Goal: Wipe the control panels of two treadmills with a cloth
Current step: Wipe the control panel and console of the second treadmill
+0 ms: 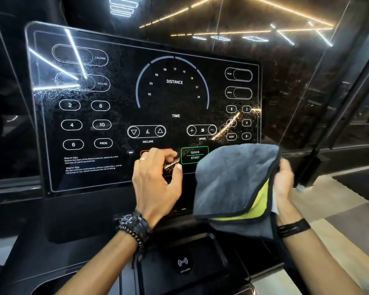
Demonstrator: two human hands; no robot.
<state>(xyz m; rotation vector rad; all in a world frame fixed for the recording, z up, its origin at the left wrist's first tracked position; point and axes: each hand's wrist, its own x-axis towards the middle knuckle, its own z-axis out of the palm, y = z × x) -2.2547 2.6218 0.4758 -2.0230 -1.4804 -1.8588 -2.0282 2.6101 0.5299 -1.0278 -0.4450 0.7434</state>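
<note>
The panel stands tilted, glossy black, and carries fine droplets or speckle over most of its face, thickest near its left edge and lower right corner. No wiped area is evident; the job appears to be at its start on this treadmill.

The left hand is at the bottom edge of the panel, fingers loosely curled, tips at or touching the red button. It holds nothing. The right hand grips the cloth by one edge. The cloth hangs open, grey with a yellow-green underside, in front of the lower right corner; whether it touches the glass cannot be told.

Risks, as judged:
- Touch controls. The QUICK START button lies between hand and cloth. Pressure from either could start the belt if the unit is powered.
- Loose cloth. Held by one edge, it would drag and smear rather than lift the moisture; folding it into a pad would help.
- Bare fingertips on the wet glass may leave marks.
- The bracelets could scrape the console below.
</note>
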